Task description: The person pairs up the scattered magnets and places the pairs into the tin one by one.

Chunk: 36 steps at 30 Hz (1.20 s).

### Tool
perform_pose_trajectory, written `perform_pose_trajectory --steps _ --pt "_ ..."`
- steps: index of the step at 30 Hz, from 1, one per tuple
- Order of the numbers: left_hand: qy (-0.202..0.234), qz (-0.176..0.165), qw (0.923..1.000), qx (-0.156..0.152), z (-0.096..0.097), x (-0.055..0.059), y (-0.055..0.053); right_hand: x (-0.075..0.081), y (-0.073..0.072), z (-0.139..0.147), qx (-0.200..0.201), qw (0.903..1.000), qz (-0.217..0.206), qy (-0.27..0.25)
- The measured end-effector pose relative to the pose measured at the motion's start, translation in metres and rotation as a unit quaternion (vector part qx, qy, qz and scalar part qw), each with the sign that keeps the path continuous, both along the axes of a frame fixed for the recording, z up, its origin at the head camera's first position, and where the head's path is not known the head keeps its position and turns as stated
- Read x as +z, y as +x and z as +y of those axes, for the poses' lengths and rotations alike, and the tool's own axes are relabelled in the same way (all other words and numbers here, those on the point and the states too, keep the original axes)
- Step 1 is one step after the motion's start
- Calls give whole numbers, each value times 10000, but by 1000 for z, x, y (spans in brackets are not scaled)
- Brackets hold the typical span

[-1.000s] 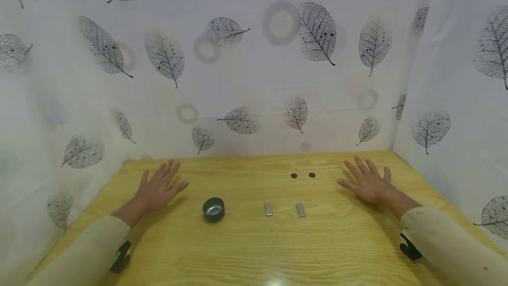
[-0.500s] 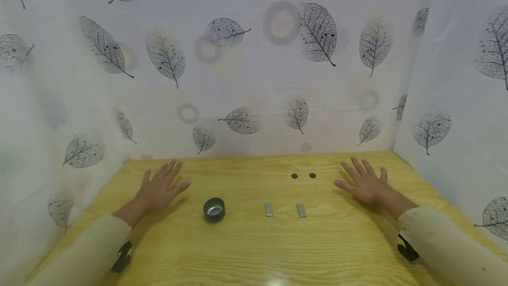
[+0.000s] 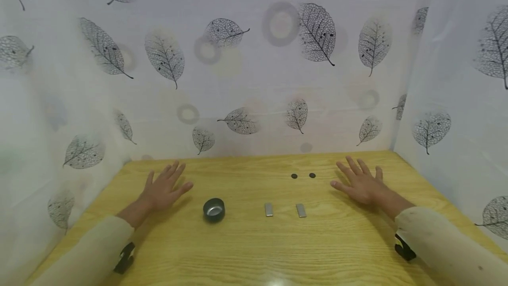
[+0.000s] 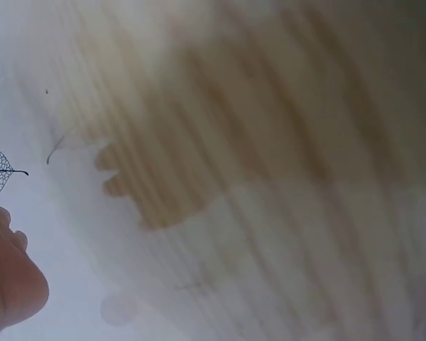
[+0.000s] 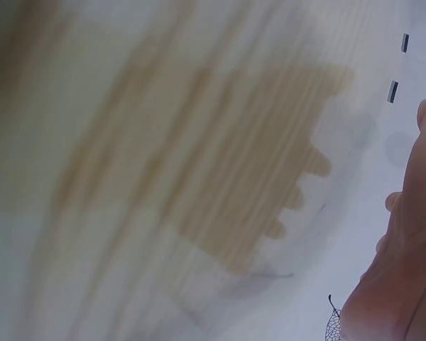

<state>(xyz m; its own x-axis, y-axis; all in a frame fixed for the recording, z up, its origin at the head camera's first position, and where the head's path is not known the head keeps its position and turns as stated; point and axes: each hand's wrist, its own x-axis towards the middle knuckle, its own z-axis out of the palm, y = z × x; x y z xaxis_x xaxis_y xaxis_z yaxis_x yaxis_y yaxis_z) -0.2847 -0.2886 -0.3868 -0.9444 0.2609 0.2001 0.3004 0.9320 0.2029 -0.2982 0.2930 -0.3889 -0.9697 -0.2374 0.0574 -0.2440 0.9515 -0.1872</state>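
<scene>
My left hand [image 3: 159, 192] is over the left side of the wooden table, palm down, fingers spread, holding nothing. Nearest to it, on its right, stands a small round dark metal bowl [image 3: 214, 210]. Two flat grey rectangular pieces [image 3: 269, 209] lie side by side near the middle. Behind them are two small dark discs [image 3: 294, 176], whose kind I cannot tell. On the right, my right hand [image 3: 362, 187] is also spread palm down with nothing in it, to the right of the discs. The wrist views show part of the left hand [image 4: 13, 280] and right hand [image 5: 397, 263].
The wooden tabletop [image 3: 238, 250] ends at a white curtain [image 3: 246, 78] printed with leaves, which encloses the back and both sides. Dark devices [image 3: 125, 257] sit under both sleeved wrists.
Both hands have shifted slightly inward, the left to the right and the right to the left. The bowl, grey pieces and discs stay where they were.
</scene>
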Motion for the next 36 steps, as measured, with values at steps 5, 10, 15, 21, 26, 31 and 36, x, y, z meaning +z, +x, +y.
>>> perform_pose_trajectory --steps 5,10,15,21,26,31,36 --pt "6 78 9999 -88 4 1 2 -2 -2 -1 23 10000 30 63" --pt "21 155 9998 -137 6 1 2 -3 -3 -2 56 9999 100 74" --pt "-39 18 9999 -127 9 -1 1 -2 -2 -5 85 9999 69 47" --pt "-69 -42 9998 -190 15 1 2 -3 -1 -8 118 9999 46 18" --pt "-40 -42 9997 -243 17 0 1 -5 -1 -9 134 9998 127 4" --pt "22 -15 9997 -255 20 -2 3 -5 0 -11 198 9994 243 -140" --pt "47 -22 9995 -311 23 -3 3 -5 1 -12 242 9993 248 -148"
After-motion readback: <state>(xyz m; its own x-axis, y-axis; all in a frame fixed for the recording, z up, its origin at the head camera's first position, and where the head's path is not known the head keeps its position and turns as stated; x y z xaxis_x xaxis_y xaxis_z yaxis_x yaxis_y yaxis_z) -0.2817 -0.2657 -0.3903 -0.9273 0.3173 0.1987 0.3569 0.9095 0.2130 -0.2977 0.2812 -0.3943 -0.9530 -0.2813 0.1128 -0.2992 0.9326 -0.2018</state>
